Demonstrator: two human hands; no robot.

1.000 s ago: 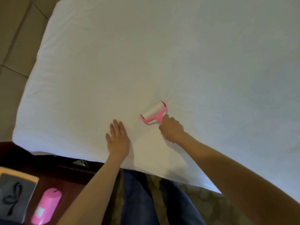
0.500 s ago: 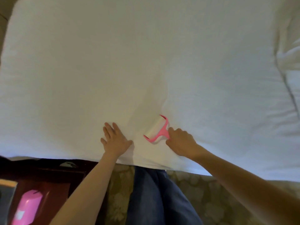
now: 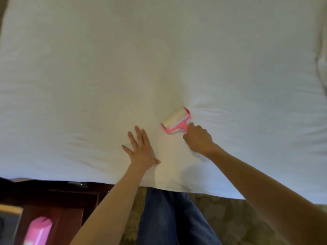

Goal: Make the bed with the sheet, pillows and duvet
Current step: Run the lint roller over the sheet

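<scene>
Two bare hands are on a white sheet (image 3: 159, 59) that covers the bed (image 3: 223, 189) and fills the upper three quarters of the head view. The left hand (image 3: 141, 151), just left of centre, lies flat on the sheet with its fingers straight and spread and its thumb pointing right; it holds nothing. The right hand (image 3: 198, 138), just right of centre, is curled tight round the pink handle of a lint roller (image 3: 176, 121). The roller's white roll rests on the sheet, slanting from lower left to upper right. The two hands are near each other but apart, with bare sheet between them.

Creases fan out through the fabric to the right of the roller, and shallower ones run towards the left edge of the frame. At the far right edge sits a fold of white bedding (image 3: 321, 71) — pillow or duvet, it cannot be told.

Below the bed's near edge, at bottom centre, are the person's blue jeans (image 3: 169, 218) above a patterned carpet (image 3: 238, 218). In the lower left corner stands a dark wooden bench (image 3: 53, 197) carrying a blurred pink object (image 3: 39, 230).
</scene>
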